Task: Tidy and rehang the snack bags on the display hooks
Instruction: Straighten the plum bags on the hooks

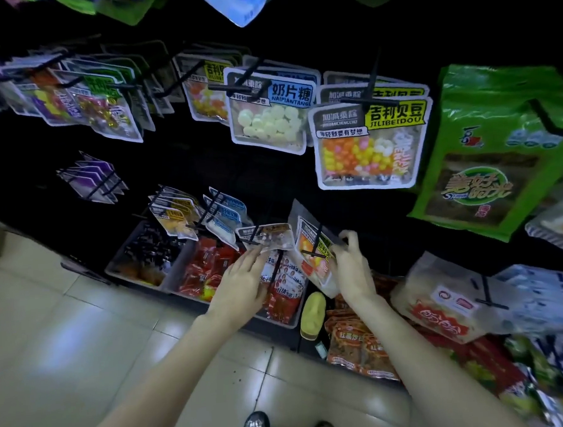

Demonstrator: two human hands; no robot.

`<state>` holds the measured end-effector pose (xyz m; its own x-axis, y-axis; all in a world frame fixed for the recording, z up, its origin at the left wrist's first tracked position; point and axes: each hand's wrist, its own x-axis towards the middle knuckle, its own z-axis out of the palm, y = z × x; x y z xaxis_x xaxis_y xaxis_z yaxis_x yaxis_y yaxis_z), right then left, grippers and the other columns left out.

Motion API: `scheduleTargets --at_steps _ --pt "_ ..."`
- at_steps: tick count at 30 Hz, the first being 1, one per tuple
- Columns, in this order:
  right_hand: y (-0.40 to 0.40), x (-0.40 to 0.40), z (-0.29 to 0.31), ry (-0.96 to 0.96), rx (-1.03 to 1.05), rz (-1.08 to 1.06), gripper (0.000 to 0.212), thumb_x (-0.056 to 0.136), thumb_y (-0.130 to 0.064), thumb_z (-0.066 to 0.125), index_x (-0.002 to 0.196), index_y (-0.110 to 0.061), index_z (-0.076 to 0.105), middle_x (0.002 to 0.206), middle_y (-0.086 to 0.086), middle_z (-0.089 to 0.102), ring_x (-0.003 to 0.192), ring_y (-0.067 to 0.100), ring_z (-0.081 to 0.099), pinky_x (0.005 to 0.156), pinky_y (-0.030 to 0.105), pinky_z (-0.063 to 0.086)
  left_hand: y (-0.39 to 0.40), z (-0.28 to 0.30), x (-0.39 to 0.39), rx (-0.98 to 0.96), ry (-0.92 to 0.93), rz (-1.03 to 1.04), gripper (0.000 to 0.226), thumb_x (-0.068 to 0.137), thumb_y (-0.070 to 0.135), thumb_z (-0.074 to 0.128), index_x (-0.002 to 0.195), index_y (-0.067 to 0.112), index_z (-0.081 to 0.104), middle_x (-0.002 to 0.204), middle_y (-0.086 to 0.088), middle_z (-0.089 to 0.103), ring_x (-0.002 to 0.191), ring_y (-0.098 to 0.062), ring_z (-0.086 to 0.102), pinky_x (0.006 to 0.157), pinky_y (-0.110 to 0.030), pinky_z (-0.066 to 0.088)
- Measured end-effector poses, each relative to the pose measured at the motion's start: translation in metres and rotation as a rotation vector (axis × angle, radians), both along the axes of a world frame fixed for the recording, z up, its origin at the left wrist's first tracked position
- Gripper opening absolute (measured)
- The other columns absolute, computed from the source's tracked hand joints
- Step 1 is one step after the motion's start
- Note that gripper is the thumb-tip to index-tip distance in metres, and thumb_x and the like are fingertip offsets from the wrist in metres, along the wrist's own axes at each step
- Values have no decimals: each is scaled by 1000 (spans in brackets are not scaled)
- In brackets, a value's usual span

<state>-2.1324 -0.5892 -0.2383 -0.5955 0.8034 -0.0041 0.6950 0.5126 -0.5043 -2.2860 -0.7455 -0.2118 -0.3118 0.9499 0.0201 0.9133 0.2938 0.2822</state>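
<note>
Hands, two: left (244, 280) flat on one clear bag (268, 238); right (351, 262) grips one candy bag (315, 254).

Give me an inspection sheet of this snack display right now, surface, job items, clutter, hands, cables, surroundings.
Surface: dark hook wall; pale tiled floor below.
Job's things: candy bag on a low hook; clear bag on the next hook.
Clutter: bins of red packets; yellow bottle between bins.
Hands: right hand grips the candy bag; left hand, fingers straight, touches the clear bag.
Cables: nothing seen.
Surroundings: green bag at right; shoes below.
</note>
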Motion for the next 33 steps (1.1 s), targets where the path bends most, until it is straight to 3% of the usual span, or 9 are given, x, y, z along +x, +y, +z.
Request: scheduleTargets --at_steps 3,6,13,17,20,25,27,29,33 --pt "2 -2 -9 28 -47 -1 21 93 -7 52 109 1 63 131 9 41 108 26 53 88 32 47 -1 2 0 4 10 3 61 83 3 55 141 4 37 147 -14 36 136 -31 34 109 -46 33" --pt "8 -7 -6 -37 -60 -16 19 93 -4 47 92 2 65 104 14 59 94 29 60 77 33 47 2 6 0 0 -1 22 61 87 6 52 144 7 31 150 -10 31 139 -26 27 114 -40 25" --pt "-29 27 24 -64 35 125 16 89 -4 49 81 1 62 79 7 52 85 28 59 67 29 37 7 16 5 113 -80 -80 59 85 1 52 141 6 36 146 -11 37 136 -27 33 111 -36 25" --pt "-48 45 63 -21 79 275 19 93 -15 52 92 -4 67 84 2 59 89 21 59 75 29 42 8 46 3 173 -207 -159 50 94 10 48 142 12 35 145 -3 37 135 -17 32 112 -24 22" --pt "-62 33 106 65 180 337 15 90 -13 56 91 -4 68 84 5 63 84 21 59 74 26 43 2 78 -11 168 -315 -224 44 98 14 45 141 17 40 139 3 43 129 -11 38 101 -11 23" --pt "-88 -4 160 251 280 279 14 81 -11 57 85 -6 70 83 1 66 80 12 56 74 15 38 -19 132 -52 215 -467 -255 19 94 18 55 110 19 65 96 12 61 83 8 55 72 -6 42" --pt "-101 -19 171 302 300 287 13 81 -9 57 85 -5 69 84 1 66 80 9 52 74 13 38 -32 145 -69 205 -508 -285 11 91 19 60 93 29 65 85 12 63 78 2 60 66 -10 46" --pt "-113 -36 179 336 317 297 13 81 -8 58 85 -5 69 84 1 66 81 6 50 75 9 37 -44 157 -83 231 -509 -286 19 88 20 63 80 37 61 78 14 64 72 1 61 62 -11 45" --pt "-132 -72 193 348 321 301 16 82 -11 57 88 -3 70 85 1 67 84 6 51 80 0 33 -58 175 -111 336 -553 -182 21 87 19 65 72 35 64 73 22 65 70 10 60 61 -8 44"
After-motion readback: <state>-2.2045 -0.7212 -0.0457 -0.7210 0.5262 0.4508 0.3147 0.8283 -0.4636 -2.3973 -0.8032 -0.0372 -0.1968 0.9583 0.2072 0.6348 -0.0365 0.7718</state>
